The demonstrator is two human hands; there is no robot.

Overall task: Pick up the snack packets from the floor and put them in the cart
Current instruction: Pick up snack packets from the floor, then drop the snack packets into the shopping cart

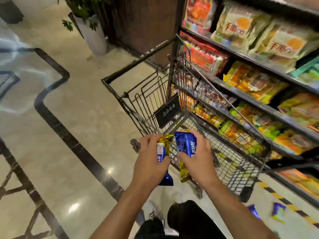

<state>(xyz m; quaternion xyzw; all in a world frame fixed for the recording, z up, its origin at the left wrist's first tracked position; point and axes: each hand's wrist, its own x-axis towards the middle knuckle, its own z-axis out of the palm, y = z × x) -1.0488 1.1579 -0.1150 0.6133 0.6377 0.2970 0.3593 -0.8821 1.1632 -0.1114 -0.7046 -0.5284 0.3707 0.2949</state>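
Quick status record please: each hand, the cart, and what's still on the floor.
left hand: holding a blue and gold snack packet
right hand: holding a second blue and gold packet
position: both hands at the near edge of the cart, packets not yet released
cart: black wire cart, parked beside the snack shelves
cart contents: hard to make out through the mesh
floor: two blue packets still lying at lower right, blurred
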